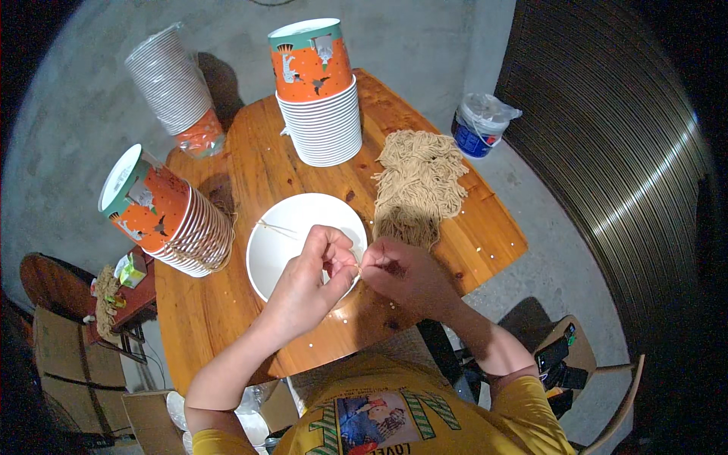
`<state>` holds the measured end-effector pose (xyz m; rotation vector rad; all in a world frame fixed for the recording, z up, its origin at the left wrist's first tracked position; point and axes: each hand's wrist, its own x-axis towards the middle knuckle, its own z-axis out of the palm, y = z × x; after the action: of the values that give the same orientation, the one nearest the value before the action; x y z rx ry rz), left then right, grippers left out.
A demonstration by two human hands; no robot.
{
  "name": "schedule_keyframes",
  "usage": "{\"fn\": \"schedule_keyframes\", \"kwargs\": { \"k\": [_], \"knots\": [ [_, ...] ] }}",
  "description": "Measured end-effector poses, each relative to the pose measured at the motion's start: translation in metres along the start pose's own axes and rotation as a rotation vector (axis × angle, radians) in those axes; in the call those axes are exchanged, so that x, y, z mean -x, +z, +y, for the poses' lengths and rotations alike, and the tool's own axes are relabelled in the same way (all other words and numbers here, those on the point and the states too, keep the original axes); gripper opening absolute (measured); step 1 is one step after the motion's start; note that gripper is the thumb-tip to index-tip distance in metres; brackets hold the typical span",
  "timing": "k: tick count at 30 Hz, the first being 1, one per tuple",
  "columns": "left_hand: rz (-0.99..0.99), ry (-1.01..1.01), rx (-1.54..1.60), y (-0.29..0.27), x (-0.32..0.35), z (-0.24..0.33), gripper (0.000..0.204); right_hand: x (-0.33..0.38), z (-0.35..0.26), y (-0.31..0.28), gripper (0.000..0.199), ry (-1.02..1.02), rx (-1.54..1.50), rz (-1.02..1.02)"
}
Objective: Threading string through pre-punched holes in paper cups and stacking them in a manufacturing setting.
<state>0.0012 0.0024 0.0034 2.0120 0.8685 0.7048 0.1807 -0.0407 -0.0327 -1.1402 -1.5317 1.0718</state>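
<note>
My left hand (318, 274) and my right hand (406, 277) meet over the right side of a round white bowl (267, 254). Thumb and fingers of each hand are pinched together, fingertips almost touching. Between them shows a tiny pale bit, too small to name. A few thin pale strands (278, 228) lie inside the bowl toward its upper left. Just beyond my right hand spreads a heap of beige cords (422, 171), its near end in shadow.
Stacks of white-ribbed paper buckets with orange prints stand at the back (318, 125) and left (174, 216), the left one draped with cord. A plastic-wrapped stack (171, 80) is behind. A lidded tub (481, 125) sits beyond the wooden table (205, 326); a chair (580, 364) is right.
</note>
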Motion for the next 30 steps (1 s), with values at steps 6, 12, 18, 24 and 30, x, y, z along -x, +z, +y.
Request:
{"fn": "schedule_keyframes", "kwargs": {
  "k": [6,12,18,24,30],
  "knots": [
    [-0.014,-0.010,-0.002,0.000,0.000,-0.001,0.024,-0.002,0.010,0.003,0.013,0.020,0.052,0.059],
    [-0.011,-0.012,-0.001,-0.001,0.001,-0.001,0.023,-0.005,0.004,0.002,0.014,0.251,-0.410,0.000],
    [-0.013,-0.019,0.003,0.000,0.001,0.000,0.023,0.002,0.013,0.006,0.013,0.060,-0.078,0.076],
    [-0.004,0.068,-0.040,0.003,0.002,-0.006,0.028,0.001,0.020,0.009,0.015,-0.026,-0.018,0.089],
    [-0.085,-0.020,-0.047,-0.001,0.004,0.006,0.031,0.002,0.021,0.012,0.014,0.053,-0.180,0.071]
  ]
}}
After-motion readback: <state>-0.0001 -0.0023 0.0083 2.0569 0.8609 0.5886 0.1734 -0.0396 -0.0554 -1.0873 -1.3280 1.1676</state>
